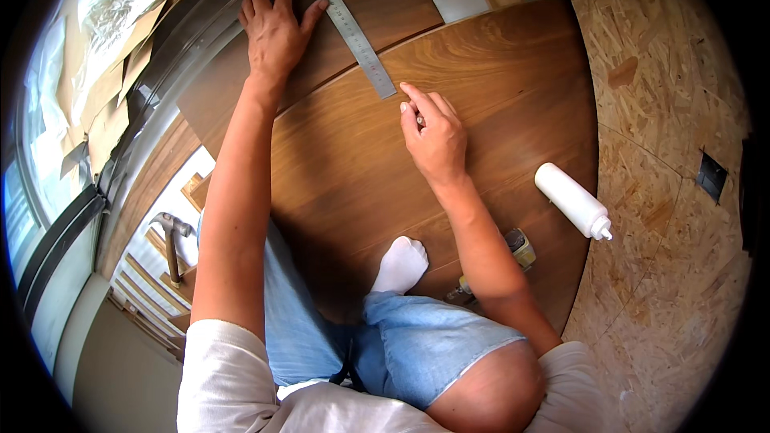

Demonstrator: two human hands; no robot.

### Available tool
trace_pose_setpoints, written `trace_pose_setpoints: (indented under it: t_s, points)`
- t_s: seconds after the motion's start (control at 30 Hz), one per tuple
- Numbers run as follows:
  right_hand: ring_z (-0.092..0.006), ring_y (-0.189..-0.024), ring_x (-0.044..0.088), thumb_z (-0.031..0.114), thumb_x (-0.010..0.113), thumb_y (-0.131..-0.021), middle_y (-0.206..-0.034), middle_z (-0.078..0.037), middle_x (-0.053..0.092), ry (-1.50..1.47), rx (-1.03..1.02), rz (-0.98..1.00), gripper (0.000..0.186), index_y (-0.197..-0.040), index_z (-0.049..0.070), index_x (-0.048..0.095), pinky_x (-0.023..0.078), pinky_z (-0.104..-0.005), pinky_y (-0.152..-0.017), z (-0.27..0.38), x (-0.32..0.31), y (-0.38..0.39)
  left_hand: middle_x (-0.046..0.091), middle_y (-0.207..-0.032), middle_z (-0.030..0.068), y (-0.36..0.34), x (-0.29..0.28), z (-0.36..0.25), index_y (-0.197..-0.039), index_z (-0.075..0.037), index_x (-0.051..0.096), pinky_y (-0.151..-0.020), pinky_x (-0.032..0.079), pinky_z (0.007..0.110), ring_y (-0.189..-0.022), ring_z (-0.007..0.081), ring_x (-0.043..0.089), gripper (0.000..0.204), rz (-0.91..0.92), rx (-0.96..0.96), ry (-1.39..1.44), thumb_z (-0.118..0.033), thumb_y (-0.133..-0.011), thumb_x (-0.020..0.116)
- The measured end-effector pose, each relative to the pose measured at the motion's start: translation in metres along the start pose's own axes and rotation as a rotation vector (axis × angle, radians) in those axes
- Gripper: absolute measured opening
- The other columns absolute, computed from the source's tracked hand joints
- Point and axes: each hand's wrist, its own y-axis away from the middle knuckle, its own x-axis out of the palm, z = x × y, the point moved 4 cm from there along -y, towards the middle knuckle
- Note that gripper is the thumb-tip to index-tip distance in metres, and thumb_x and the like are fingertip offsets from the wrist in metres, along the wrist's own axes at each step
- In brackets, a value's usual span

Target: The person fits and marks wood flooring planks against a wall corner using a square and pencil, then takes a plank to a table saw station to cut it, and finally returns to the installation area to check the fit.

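The person's left hand (pixel 277 28), at 11 o'clock, lies spread palm-down on brown board, its thumb tip at the edge of a steel ruler (pixel 352 34). The right hand (pixel 439 144), towards 1 o'clock, is curled, apparently pinching a pencil (pixel 419 120), index finger pointing out near the ruler's lower end. The ruler slants at 12 o'clock across a seam onto a wide wooden panel (pixel 513 96); it is probably light, stiff and prone to slide, best pressed flat or held by its long edges. A white bottle (pixel 571 199) lies at 3 o'clock, a hammer (pixel 171 248) between 8 and 9. The pencil is mostly hidden by fingers, the ruler's top end is hard to make out, and the forearm partly covers a yellowish tool (pixel 524 247) near 4 o'clock
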Motion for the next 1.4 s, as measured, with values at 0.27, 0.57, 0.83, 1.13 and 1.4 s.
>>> trace_pose_setpoints:
  t_s: [0.27, 0.57, 0.83, 1.13, 1.4]
  points:
    - [-0.0262, -0.083, 0.063, 0.012, 0.072, -0.09, -0.086, -0.005, 0.065, 0.062, -0.056, 0.04, 0.028, -0.118, 0.008, 0.075, 0.054, -0.0399, -0.073, 0.01, 0.009, 0.003, 0.057, -0.126, 0.015, -0.001, 0.008, 0.007, -0.131, -0.006, 0.065, -0.103, 0.04, 0.053, -0.117, 0.0379, 0.053, 0.052, -0.101, -0.003, -0.015, -0.04, -0.092, 0.073]
    - [-0.0277, -0.081, 0.063, 0.009, 0.072, -0.089, -0.085, -0.007, 0.065, 0.014, -0.05, 0.021, 0.027, -0.117, 0.007, 0.075, 0.054, -0.0402, -0.074, 0.011, 0.011, 0.002, 0.054, -0.128, 0.0167, 0.001, 0.003, 0.007, -0.133, -0.004, 0.064, -0.103, 0.04, 0.054, -0.119, 0.0391, 0.05, 0.057, -0.053, 0.031, -0.053, -0.042, -0.091, 0.074]
    - [-0.0256, -0.073, 0.06, 0.005, 0.07, -0.091, -0.083, -0.009, 0.065, -0.011, -0.04, -0.006, 0.027, -0.118, 0.006, 0.075, 0.05, -0.0389, -0.066, 0.007, 0.014, 0.0, 0.053, -0.129, 0.0172, 0.0, 0.004, 0.007, -0.133, -0.003, 0.062, -0.104, 0.039, 0.053, -0.119, 0.0395, 0.049, 0.059, -0.036, 0.039, -0.039, -0.042, -0.09, 0.075]
    - [-0.0308, -0.08, 0.064, 0.005, 0.07, -0.09, -0.086, -0.011, 0.067, -0.026, 0.009, 0.024, 0.026, -0.115, 0.006, 0.075, 0.052, -0.042, -0.073, 0.007, 0.014, -0.002, 0.052, -0.133, 0.0173, 0.0, 0.002, 0.003, -0.138, -0.004, 0.06, -0.105, 0.039, 0.053, -0.122, 0.0408, 0.049, 0.06, 0.002, 0.036, -0.022, -0.042, -0.093, 0.073]
    - [-0.0291, -0.075, 0.062, 0.005, 0.069, -0.09, -0.083, -0.012, 0.066, -0.1, 0.067, 0.027, 0.025, -0.115, 0.006, 0.075, 0.051, -0.0411, -0.069, 0.007, 0.013, -0.003, 0.052, -0.134, 0.0169, -0.001, -0.001, 0.002, -0.139, -0.002, 0.059, -0.106, 0.039, 0.052, -0.123, 0.0402, 0.048, 0.063, -0.009, 0.049, -0.029, -0.043, -0.093, 0.072]
